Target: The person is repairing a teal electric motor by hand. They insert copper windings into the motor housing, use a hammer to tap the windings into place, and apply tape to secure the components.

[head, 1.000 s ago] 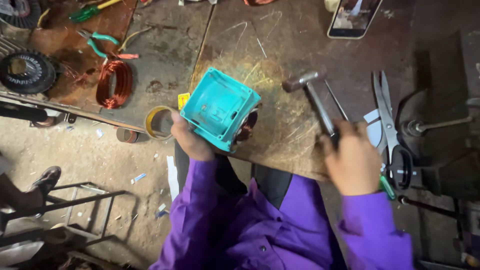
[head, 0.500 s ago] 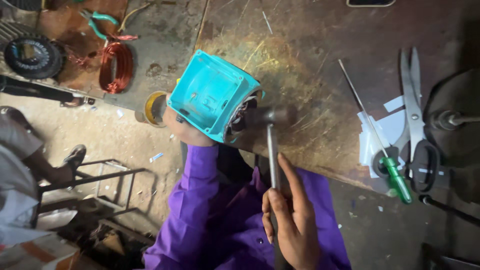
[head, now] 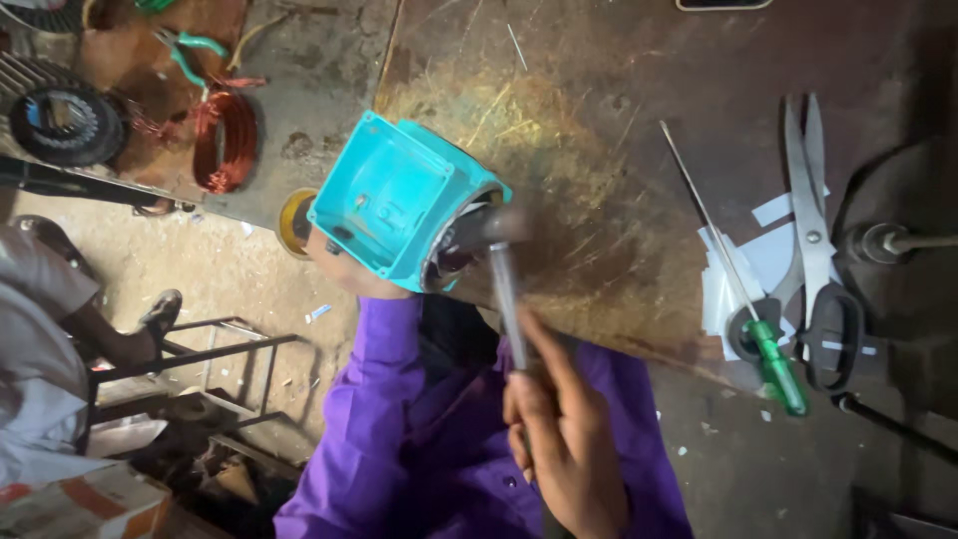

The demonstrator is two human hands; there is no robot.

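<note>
Teal motor housing (head: 399, 205) gripped by left hand (head: 344, 271); right hand (head: 564, 439) fingers clasp hammer (head: 499, 269), head blurred, seemingly touching it.

A dark phone screen (head: 721, 4) peeks in at the desk's (head: 639, 150) top edge, and a white-and-orange cardboard box (head: 85, 504) sits at bottom left on the floor.

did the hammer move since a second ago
Yes. The hammer lay out on the bench close to the scissors; now the right hand holds it, head at the teal housing, far from the scissors.
</note>
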